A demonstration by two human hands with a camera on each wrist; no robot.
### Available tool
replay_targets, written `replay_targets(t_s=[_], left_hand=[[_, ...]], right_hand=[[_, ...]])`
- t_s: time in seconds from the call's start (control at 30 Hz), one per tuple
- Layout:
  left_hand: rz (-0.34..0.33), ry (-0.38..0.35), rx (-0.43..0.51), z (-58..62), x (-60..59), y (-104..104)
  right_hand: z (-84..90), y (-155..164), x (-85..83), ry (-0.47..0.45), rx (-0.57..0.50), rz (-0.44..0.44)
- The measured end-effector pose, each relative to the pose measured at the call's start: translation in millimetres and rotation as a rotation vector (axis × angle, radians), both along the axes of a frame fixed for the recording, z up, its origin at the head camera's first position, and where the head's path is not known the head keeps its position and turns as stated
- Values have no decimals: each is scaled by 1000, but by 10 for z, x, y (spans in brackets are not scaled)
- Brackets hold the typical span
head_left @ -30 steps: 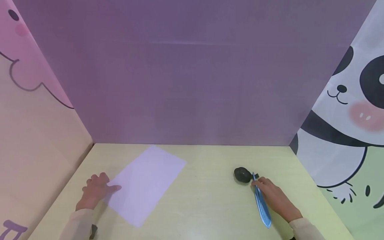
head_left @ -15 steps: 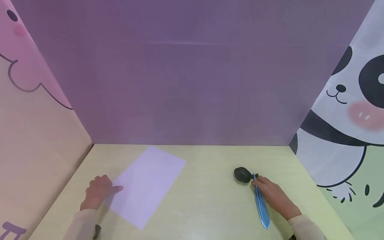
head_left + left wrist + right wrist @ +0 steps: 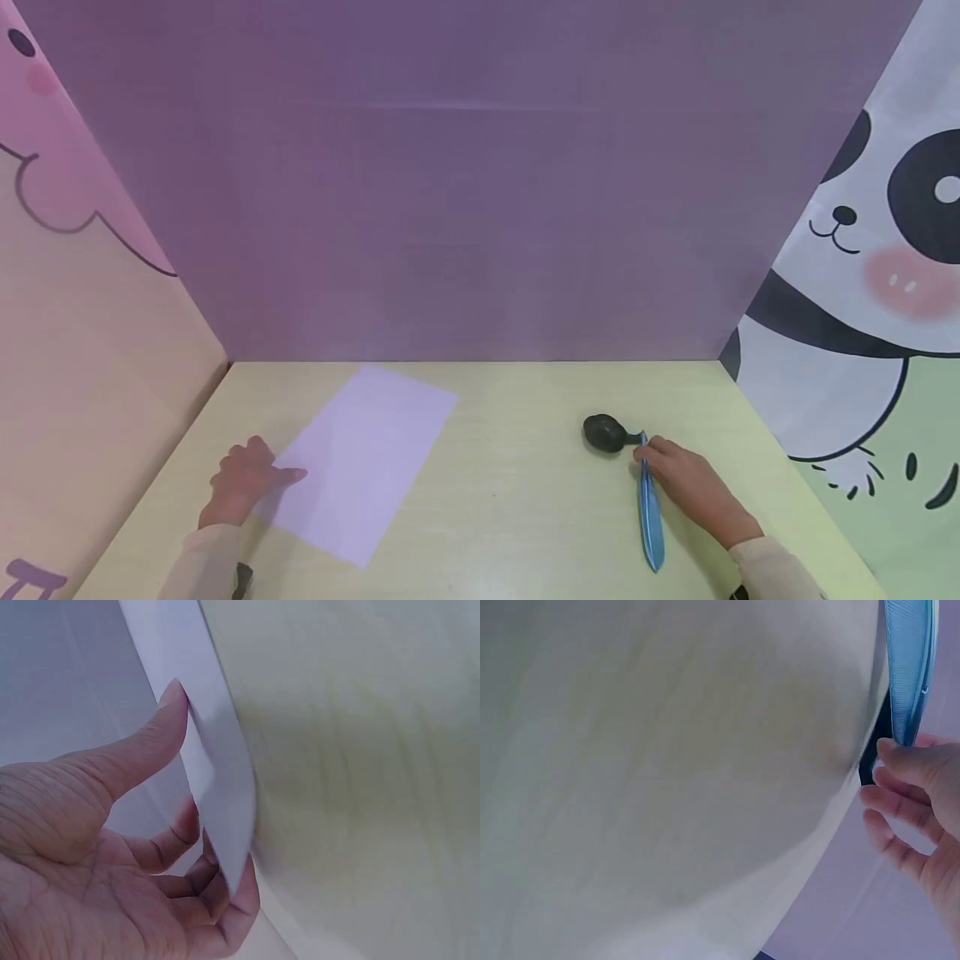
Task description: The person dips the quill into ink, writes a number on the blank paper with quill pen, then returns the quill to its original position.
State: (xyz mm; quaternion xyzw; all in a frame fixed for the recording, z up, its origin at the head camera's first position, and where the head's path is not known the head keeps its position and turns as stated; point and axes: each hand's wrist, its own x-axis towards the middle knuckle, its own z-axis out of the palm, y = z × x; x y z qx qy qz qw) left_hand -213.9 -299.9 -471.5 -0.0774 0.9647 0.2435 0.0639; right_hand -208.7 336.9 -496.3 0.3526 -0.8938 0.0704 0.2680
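A sheet of white paper (image 3: 363,467) lies slantwise on the left of the table, tinted lilac. My left hand (image 3: 243,479) grips its left corner, thumb on top and curled fingers beneath; in the left wrist view the paper's corner (image 3: 217,772) stands raised between them. On the right, my right hand (image 3: 686,483) pinches the narrow upper end of a glossy blue ribbed strip (image 3: 649,521) with a pointed lower end. Just beyond the fingertips lies a dark rounded thing (image 3: 603,433) with a short stem reaching the strip's top. A black piece (image 3: 877,739) shows beside the strip in the right wrist view.
The pale wooden table (image 3: 495,525) ends at a purple back panel (image 3: 480,208). A pink cartoon-printed panel (image 3: 90,333) borders the left side, and a panda-printed panel (image 3: 825,358) the right. Bare table lies between the two hands.
My left hand has shifted slightly right and its fingers have curled in; the paper's front corner has moved right. The blue strip's lower end has swung left, so it now hangs straighter toward me.
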Motion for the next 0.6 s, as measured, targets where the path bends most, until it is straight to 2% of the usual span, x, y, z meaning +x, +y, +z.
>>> replay_targets(t_s=[0.23,0.47,0.6], left_hand=[[-16,-31,35,15,17,-24],[-24,-24,55,63,51,1],[-24,-10,33,69,51,15]], right_hand=[[82,-19,3,13,-27,-40],[89,-44,13,1,-46,-18],[98,-56,-14,18,-58,6]])
